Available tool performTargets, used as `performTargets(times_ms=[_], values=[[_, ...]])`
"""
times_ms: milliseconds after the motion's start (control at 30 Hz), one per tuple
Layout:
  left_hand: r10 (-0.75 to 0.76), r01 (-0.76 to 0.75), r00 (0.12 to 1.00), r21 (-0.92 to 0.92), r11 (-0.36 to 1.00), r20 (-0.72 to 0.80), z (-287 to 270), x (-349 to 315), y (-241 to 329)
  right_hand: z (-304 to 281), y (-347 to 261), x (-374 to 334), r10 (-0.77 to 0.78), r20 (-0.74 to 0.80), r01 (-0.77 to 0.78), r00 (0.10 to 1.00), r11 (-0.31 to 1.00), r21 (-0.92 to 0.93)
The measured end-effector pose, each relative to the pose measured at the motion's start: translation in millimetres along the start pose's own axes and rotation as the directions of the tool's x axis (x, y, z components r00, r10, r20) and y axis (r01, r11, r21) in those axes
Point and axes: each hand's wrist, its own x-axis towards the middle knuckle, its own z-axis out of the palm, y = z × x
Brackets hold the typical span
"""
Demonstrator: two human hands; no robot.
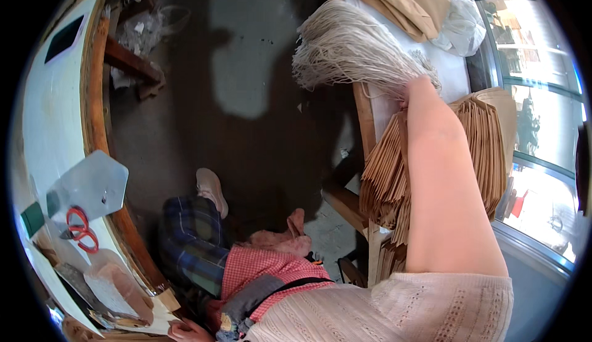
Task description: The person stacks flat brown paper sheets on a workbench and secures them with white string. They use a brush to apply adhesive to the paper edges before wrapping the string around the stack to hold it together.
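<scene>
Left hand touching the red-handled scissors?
Apart. The head view shows the left hand near the lower edge and the scissors farther up the white table, a plain gap between them.

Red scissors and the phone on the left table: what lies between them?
In the head view, a translucent sheet lies nearest the scissors, then white tabletop up to the phone.
</scene>
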Motion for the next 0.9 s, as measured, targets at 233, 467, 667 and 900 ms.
performTargets(times_ms=[233,467,667,900], values=[[0.047,-0.048,0.998,-0.02,0.999,-0.044,3,10,7,-6,8,6,0.156,-0.023,-0.142,0.987,0.943,0.3],[0.037,-0.035,0.998,0.032,0.999,-0.052,-7,8,23,17,31,90,0.469,0.246,-0.428,0.849,0.334,0.84],[0.039,-0.039,0.994,0.001,0.999,-0.104,-6,7,18,31,33,123,0.49,0.398,-0.484,0.775,0.057,0.873],[0.009,-0.01,0.995,-0.009,1.0,-0.098,0,4,15,23,31,143,0.485,0.452,-0.498,0.748,-0.039,0.866]])
